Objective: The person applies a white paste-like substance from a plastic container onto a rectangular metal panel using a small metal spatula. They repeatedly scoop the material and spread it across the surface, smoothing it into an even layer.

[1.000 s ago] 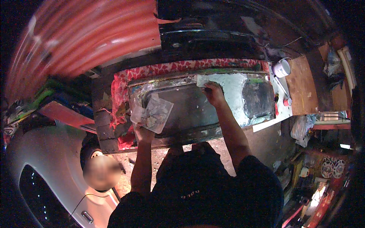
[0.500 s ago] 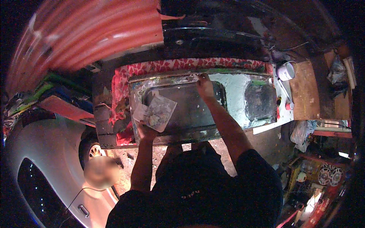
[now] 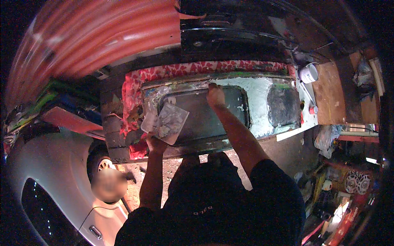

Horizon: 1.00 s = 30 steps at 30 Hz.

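My left hand (image 3: 156, 143) grips a clear, flat rectangular tray (image 3: 177, 123) from below, with grey-white paste smeared on it. The tray is tilted over the left part of a worn vehicle panel (image 3: 258, 110) that has a dark, round-cornered window area (image 3: 197, 110) and broad white patches. Near the panel's far edge, just above the window area, is my right hand (image 3: 215, 97). Its fingers are closed and pressed together over the rim; whatever they hold is too small and dark to make out.
Red-and-white patterned cloth (image 3: 184, 69) lies under the panel. To the right stand a white bucket (image 3: 309, 74) and a small red-topped container (image 3: 313, 110). A silver car (image 3: 61, 172) is at the lower left, red corrugated sheeting (image 3: 111, 33) at the upper left, and a black vehicle body (image 3: 238, 41) beyond.
My right hand has slid left along the panel's far rim. The tray in my left hand has shifted slightly left relative to the panel. The whole view has turned a little.
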Each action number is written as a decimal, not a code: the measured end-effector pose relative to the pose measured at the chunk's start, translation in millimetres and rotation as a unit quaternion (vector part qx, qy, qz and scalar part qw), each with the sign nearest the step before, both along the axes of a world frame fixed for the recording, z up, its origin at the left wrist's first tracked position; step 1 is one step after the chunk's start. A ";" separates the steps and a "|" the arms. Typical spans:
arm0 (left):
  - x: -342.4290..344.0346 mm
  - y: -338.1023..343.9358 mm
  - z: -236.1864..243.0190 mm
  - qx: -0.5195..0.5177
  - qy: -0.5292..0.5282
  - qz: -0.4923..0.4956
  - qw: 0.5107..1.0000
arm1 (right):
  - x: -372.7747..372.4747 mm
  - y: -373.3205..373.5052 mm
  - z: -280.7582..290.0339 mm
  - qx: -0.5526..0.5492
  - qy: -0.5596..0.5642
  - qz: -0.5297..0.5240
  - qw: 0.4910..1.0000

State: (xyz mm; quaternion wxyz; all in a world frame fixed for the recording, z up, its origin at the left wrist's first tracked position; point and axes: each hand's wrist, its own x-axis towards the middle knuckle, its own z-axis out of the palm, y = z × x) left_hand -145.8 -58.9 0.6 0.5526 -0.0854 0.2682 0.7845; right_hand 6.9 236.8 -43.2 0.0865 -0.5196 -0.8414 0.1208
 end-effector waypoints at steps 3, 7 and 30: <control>2.0 2.3 6.7 -0.020 0.014 -0.003 1.000 | -9.3 -3.5 -2.3 -0.034 0.008 -0.006 0.999; -0.7 1.6 -2.1 -0.003 -0.069 0.008 0.998 | -10.8 -7.5 -13.9 -0.022 0.148 -0.011 0.989; -3.5 -8.8 -3.7 0.042 -0.053 -0.003 0.998 | 13.6 5.2 12.4 0.049 0.093 0.005 0.994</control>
